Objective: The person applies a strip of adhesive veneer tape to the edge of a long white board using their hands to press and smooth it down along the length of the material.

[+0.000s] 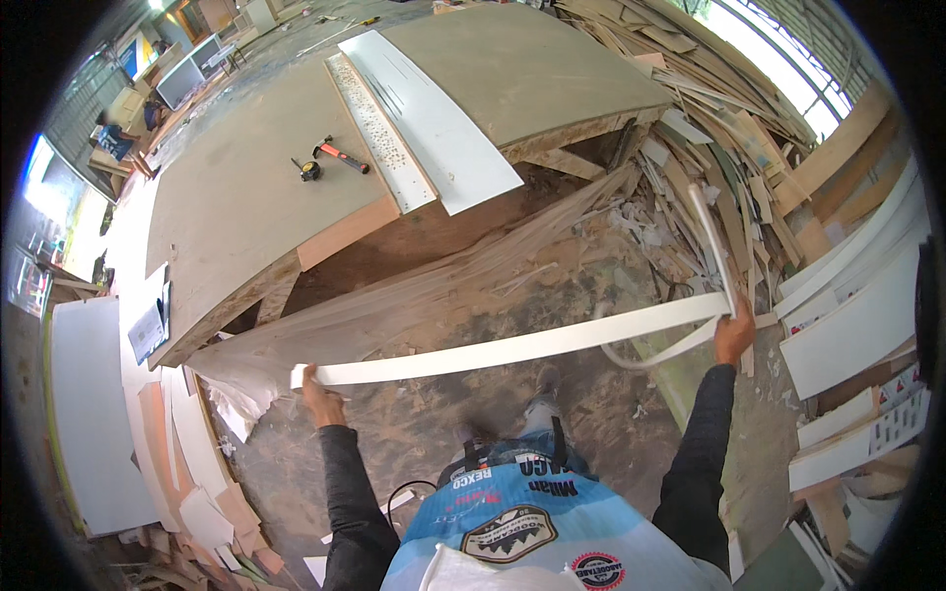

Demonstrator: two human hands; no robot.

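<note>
A long white flexible strip [512,347], like edge banding, stretches across in front of my body above the floor. My left hand [323,398] is closed on its left end, and a short bit of the strip sticks out past the fingers. My right hand [733,335] grips the strip farther along. From that hand a loop of the strip hangs down, and a thin straight white length [711,236] points up and away. Which of these pieces join inside the right fist is hidden.
Ahead stands a large worktable [236,187] with a hammer [341,155], a tape measure [309,170], a white panel [434,118] and a narrow speckled channel [379,138]. Scrap boards [739,148] pile up at right. White panels [94,414] lean at left. A person [116,138] is far left.
</note>
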